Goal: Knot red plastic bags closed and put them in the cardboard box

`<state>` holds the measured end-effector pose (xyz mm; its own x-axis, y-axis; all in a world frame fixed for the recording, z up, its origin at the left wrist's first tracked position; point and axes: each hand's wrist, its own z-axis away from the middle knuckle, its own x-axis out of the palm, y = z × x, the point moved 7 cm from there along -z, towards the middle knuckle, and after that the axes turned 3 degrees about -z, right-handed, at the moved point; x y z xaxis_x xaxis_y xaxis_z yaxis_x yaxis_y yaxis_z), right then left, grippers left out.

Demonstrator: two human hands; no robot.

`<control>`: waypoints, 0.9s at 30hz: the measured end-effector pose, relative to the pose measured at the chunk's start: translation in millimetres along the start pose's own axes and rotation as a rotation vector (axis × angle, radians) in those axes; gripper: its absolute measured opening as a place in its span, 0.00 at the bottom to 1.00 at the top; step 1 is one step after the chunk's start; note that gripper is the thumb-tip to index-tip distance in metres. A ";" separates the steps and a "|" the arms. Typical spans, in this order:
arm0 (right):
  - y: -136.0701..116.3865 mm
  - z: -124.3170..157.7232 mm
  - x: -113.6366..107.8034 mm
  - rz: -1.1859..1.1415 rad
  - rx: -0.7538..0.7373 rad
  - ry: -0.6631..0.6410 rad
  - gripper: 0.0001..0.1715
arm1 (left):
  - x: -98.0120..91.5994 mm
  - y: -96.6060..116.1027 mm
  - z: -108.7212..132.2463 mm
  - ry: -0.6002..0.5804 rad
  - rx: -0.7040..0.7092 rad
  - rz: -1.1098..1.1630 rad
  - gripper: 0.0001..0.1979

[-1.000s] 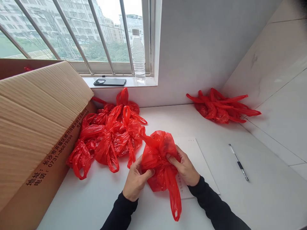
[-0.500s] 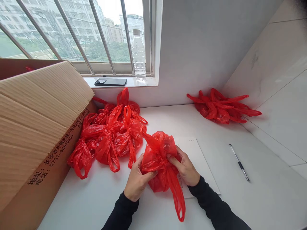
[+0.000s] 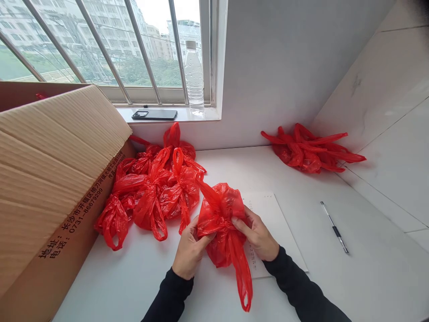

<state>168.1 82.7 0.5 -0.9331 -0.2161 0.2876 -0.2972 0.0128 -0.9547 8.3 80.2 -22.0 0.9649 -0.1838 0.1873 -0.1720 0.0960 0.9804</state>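
Observation:
Between my hands is a red plastic bag (image 3: 223, 226), knotted in the middle, with one handle loop pointing up left and the other hanging toward me. My left hand (image 3: 189, 250) grips its left side, the thumb lying on the front. On the right side my right hand (image 3: 256, 232) holds it, with the thumb beside the knot. What is inside the bag cannot be made out. Partly hidden under the bag and my right hand lies a white sheet of paper (image 3: 275, 241) with writing on it.
Several knotted red bags (image 3: 154, 188) are heaped at the left, against a large cardboard box (image 3: 67, 179). More red bags (image 3: 308, 150) lie at the back right. A pen (image 3: 335, 229) rests on the white table (image 3: 372, 268). On the windowsill are a phone (image 3: 154, 115) and a water bottle (image 3: 194, 80).
The held bag has shifted slightly to the left, and its lower handle has swung left. Both hands keep their hold. More of the paper's writing shows.

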 end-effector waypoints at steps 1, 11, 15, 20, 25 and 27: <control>0.4 -0.1 -0.4 -0.009 -0.003 0.003 0.10 | 0.2 -0.1 -0.4 0.003 0.002 0.006 0.20; 6.8 -0.2 -5.6 -0.190 0.021 0.062 0.11 | 9.0 5.5 2.4 -0.056 -0.069 0.172 0.27; 10.2 -0.9 -11.4 -0.299 0.026 0.112 0.11 | 18.1 9.4 7.0 -0.184 -0.112 0.301 0.35; 11.8 -1.6 -11.6 -0.318 0.054 0.100 0.10 | 19.9 9.6 6.7 -0.190 -0.103 0.249 0.37; 10.2 -0.7 -8.4 -0.274 0.075 0.083 0.11 | 10.0 -0.1 2.1 -0.113 -0.130 0.208 0.30; 10.1 -0.1 -8.0 -0.260 0.081 0.084 0.10 | 4.3 -5.2 0.0 -0.067 -0.156 0.178 0.25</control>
<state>172.6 84.6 -11.5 -0.8423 -0.1203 0.5254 -0.5144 -0.1117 -0.8503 13.3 78.9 -26.3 0.9061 -0.2144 0.3647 -0.3003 0.2813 0.9114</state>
